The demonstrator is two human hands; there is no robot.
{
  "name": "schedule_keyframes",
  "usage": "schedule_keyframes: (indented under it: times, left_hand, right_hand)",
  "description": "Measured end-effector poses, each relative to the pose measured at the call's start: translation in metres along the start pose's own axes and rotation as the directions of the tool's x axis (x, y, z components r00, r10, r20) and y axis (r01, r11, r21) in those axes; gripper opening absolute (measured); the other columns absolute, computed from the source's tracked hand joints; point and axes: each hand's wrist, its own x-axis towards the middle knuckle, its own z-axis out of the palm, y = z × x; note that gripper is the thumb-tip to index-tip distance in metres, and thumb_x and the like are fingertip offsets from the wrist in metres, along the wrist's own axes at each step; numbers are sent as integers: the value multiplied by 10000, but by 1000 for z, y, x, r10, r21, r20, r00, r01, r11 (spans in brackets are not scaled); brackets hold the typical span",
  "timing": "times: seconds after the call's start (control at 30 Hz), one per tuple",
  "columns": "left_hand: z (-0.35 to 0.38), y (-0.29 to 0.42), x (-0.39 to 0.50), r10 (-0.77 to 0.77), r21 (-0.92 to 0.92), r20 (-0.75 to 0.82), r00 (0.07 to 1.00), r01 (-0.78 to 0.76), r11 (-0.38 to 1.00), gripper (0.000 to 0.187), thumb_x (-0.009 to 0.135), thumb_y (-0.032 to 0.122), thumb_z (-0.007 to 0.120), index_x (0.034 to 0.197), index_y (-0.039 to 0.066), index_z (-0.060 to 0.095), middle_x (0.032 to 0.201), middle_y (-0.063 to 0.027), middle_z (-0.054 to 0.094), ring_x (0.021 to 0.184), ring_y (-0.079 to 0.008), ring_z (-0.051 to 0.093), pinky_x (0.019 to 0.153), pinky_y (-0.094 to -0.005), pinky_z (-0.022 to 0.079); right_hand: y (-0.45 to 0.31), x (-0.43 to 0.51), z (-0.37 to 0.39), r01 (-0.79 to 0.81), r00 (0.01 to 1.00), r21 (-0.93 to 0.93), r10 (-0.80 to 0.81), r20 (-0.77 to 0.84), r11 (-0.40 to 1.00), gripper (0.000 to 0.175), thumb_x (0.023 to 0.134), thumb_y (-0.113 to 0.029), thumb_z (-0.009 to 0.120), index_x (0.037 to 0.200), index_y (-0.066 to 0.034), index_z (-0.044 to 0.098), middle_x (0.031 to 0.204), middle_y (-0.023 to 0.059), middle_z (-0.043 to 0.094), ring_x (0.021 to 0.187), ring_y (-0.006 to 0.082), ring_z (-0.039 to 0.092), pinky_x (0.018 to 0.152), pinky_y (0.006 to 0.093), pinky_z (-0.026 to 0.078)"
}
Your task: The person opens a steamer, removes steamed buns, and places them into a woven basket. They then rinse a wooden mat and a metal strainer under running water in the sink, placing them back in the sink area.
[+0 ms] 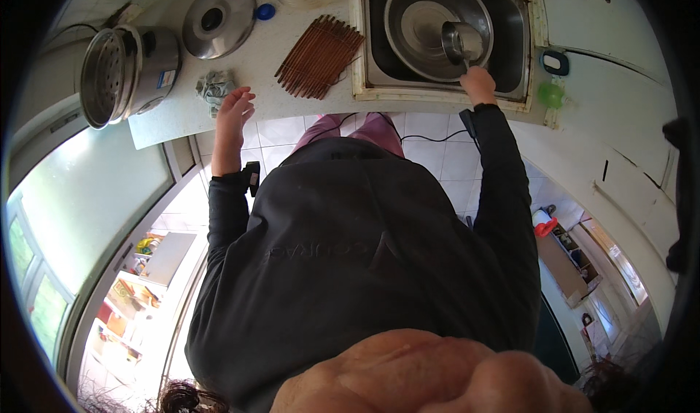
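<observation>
My right hand point(479, 86) grips the handle of a metal ladle point(462, 42), whose cup is over the right side of a large stainless steel basin point(391, 27). The basin sits in the sink point(511, 46). My left hand point(236, 109) is raised at the counter's front edge, fingers apart and holding nothing, just beside a crumpled grey-green cloth point(215, 86). Between the cloth and the sink lies a brown slatted mat point(320, 57). Whether the basin has water in it I cannot tell for sure.
A stainless steel steamer pot point(156, 68) stands at the far left of the counter point(262, 98). Near it lie a metal pot lid point(232, 19) and a blue cap point(266, 12). Right of the sink are a dark-rimmed object point(555, 63) and a green bottle point(550, 95). A cable hangs by my right sleeve.
</observation>
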Motion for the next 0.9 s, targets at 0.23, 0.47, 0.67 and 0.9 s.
schedule_keyframes:
  times: [0.23,0.47,0.67,0.9]
  left_hand:
    - [18,2,-6,-22,32,35,999,21,999,268,934,191,587,1169,62,594,1040,-23,631,825,-76,544,811,-247,459]
    - [22,-1,-13,-24,19,13,1000,24,1000,279,936,205,586,1171,54,599,1047,-26,632,838,-88,548,831,-264,466]
    - [21,2,-9,-40,18,47,998,39,999,259,958,188,594,1190,73,603,1043,-16,634,869,-81,567,835,-265,478]
    - [8,-2,-10,-20,-4,31,999,20,1000,288,942,222,587,1179,58,600,1039,-28,638,871,-102,554,844,-273,468]
  right_hand:
    - [-4,25,37,-22,999,10,23,-35,1000,205,824,-173,593,837,-13,722,939,222,679,887,415,639,749,515,509]
    - [-45,21,47,-1,995,110,-10,95,994,233,779,-176,587,856,-12,734,958,238,677,915,423,637,781,510,508]
    - [-58,21,46,-355,902,830,-77,425,430,243,786,-264,718,727,-31,682,728,83,663,616,189,611,574,333,466]
    - [-88,-24,6,-333,926,918,-112,362,215,332,858,-345,699,643,-112,602,550,-20,532,471,83,488,447,241,327]
